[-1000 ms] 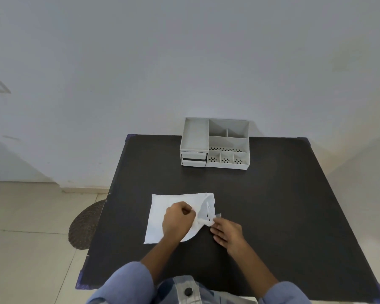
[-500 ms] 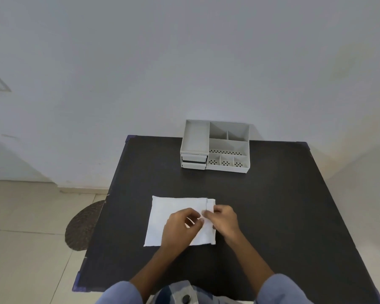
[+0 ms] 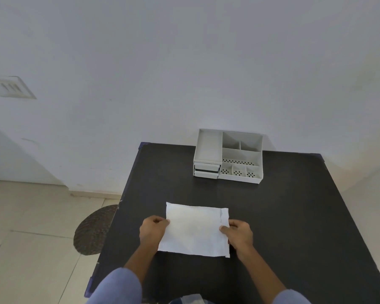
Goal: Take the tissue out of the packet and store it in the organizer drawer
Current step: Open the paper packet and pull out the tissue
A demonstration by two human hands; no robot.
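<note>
A white tissue (image 3: pixel 195 230) lies flat on the black table (image 3: pixel 283 216), near its front. My left hand (image 3: pixel 153 230) pinches the tissue's left edge. My right hand (image 3: pixel 238 234) pinches its right edge, where a narrow strip is folded over. The white organizer (image 3: pixel 228 155) stands at the table's far edge against the wall, with open compartments on top and two small drawers (image 3: pixel 206 168) at its front left, both pushed in. A bit of clear plastic (image 3: pixel 191 299), perhaps the packet, shows at the bottom edge near my body.
A white wall rises behind the table. To the left lie a tiled floor and a round brown mat (image 3: pixel 94 231). A vent plate (image 3: pixel 11 87) is on the left wall.
My hands have moved apart from the tissue's right side to its two side edges. The folded tissue now lies spread flat between them.
</note>
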